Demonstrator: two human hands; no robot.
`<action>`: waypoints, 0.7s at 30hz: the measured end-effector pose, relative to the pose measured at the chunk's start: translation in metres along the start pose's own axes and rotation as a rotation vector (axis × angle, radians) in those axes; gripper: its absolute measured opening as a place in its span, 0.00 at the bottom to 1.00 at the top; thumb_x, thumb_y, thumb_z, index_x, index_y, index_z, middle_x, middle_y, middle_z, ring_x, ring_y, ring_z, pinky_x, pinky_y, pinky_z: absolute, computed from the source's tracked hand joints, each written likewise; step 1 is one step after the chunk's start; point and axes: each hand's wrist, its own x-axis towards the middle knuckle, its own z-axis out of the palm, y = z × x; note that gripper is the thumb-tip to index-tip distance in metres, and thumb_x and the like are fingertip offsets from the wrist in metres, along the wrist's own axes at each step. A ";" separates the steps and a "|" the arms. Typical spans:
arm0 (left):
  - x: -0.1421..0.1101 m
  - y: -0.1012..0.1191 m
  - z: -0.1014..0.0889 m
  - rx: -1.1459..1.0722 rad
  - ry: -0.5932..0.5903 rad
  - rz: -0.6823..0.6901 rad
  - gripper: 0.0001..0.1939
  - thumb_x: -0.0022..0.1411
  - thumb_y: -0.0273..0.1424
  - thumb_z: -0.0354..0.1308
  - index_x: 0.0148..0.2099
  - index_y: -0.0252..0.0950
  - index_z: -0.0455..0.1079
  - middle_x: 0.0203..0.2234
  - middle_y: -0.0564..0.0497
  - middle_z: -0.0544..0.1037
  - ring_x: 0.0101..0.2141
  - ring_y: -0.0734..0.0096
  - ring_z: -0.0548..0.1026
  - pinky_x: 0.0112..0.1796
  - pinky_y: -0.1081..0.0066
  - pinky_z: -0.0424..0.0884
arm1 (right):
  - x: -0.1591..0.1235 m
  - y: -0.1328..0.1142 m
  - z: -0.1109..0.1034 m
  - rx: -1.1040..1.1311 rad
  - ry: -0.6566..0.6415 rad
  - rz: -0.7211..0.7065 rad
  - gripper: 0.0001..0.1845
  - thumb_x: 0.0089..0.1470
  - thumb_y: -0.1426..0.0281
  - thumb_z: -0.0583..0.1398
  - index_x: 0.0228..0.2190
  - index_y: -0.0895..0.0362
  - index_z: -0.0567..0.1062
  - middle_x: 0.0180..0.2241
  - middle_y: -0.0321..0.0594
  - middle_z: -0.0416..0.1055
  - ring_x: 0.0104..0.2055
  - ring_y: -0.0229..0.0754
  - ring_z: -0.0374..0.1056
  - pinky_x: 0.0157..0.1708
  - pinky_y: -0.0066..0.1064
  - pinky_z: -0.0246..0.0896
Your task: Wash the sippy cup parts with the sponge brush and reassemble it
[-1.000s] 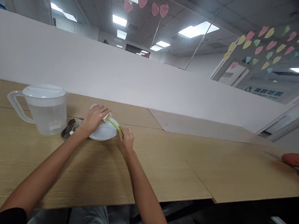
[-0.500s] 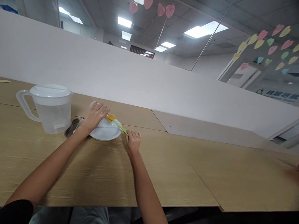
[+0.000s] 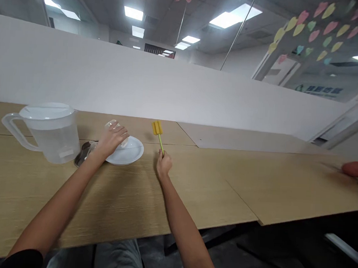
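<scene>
Glass (image 3: 113, 124): clear, tilted, lower end over the left part of plate (image 3: 135, 146), contact with it not tellable. Smooth, rigid, light, fragile; likely slippery if wet, so safest held around the body, away from the rim.

Far left of plate: jug (image 3: 47, 136), translucent plastic, white lid, loop handle; bulky, contents unclear. Between jug and plate: dish (image 3: 82, 155), dark, shiny metal, partly hidden by jug and left wrist. Just left of plate: left hand (image 3: 112, 141), fingers closed firmly around glass.

At plate: white, round, shallow, smooth surface; material unclear. Under plate: table (image 3: 26, 189), pale wood-grain top.

Just right of plate: brush (image 3: 159, 137), upright, yellow sponge head (image 3: 157, 128) on top, thin green stem (image 3: 161, 146); light, soft at head, narrow at stem, so best held low on stem. Right hand (image 3: 164, 164): narrow pinch on stem's lower end.

Far right of plate, well apart: red object (image 3: 357, 169), kind unclear.
</scene>
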 end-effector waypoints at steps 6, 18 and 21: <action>0.003 0.013 0.009 -0.187 -0.002 -0.289 0.14 0.55 0.28 0.60 0.46 0.37 0.73 0.43 0.43 0.78 0.47 0.52 0.74 0.48 0.55 0.67 | -0.002 -0.001 -0.002 0.004 -0.051 0.055 0.30 0.64 0.56 0.42 0.34 0.60 0.77 0.28 0.47 0.75 0.27 0.42 0.65 0.28 0.28 0.46; 0.021 0.048 -0.057 -1.140 0.124 -0.694 0.39 0.44 0.40 0.69 0.59 0.36 0.65 0.50 0.43 0.75 0.49 0.59 0.73 0.46 0.66 0.70 | -0.003 -0.006 -0.011 -0.040 -0.246 0.189 0.24 0.63 0.60 0.46 0.39 0.59 0.77 0.35 0.53 0.77 0.34 0.47 0.71 0.30 0.31 0.50; 0.020 0.060 -0.066 -1.173 -0.100 -0.583 0.33 0.49 0.42 0.66 0.56 0.36 0.68 0.48 0.44 0.76 0.46 0.60 0.75 0.43 0.67 0.70 | -0.003 -0.008 -0.013 -0.133 -0.338 0.177 0.24 0.63 0.60 0.47 0.40 0.61 0.77 0.36 0.54 0.77 0.36 0.48 0.72 0.31 0.31 0.52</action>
